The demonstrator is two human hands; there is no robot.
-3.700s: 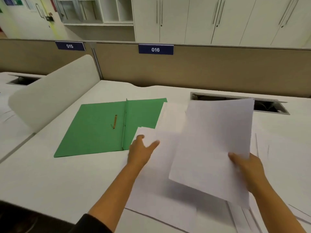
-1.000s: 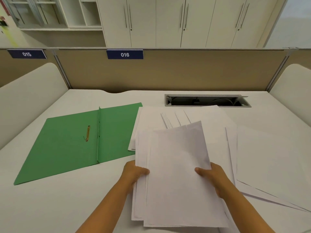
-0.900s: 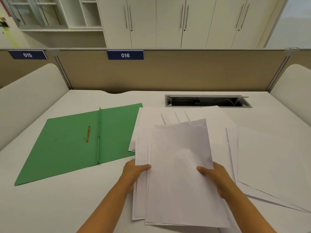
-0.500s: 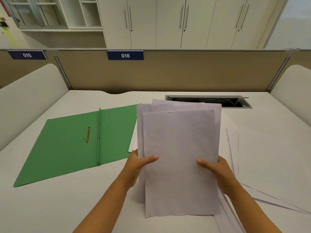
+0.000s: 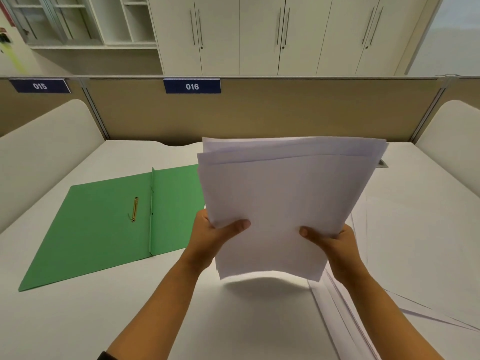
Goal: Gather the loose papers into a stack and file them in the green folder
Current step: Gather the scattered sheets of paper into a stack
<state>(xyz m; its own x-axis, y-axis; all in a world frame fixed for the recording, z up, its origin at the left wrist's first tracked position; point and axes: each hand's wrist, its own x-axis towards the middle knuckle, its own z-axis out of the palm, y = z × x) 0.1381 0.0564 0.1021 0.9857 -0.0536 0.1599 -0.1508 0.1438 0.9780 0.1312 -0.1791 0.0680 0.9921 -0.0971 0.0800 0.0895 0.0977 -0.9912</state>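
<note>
Here both hands, left hand [image 5: 210, 236] and right hand [image 5: 335, 241], pinch the upright sheaf of white paper sheets [image 5: 283, 203] above the desk; the open green card folder [image 5: 104, 224] lies flat leftward, nearer the left hand, spine running near-to-far.

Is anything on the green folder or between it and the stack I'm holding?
Nothing visible. The open green folder carries only its brass fastener, and bare desk separates it from the stack.

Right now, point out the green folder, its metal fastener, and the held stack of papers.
green folder [image 5: 98, 229]: head view, open left flap.
metal fastener [image 5: 134, 209]: head view, middle of the brass strip.
stack of papers [image 5: 283, 203]: head view, front sheet's centre.
</note>
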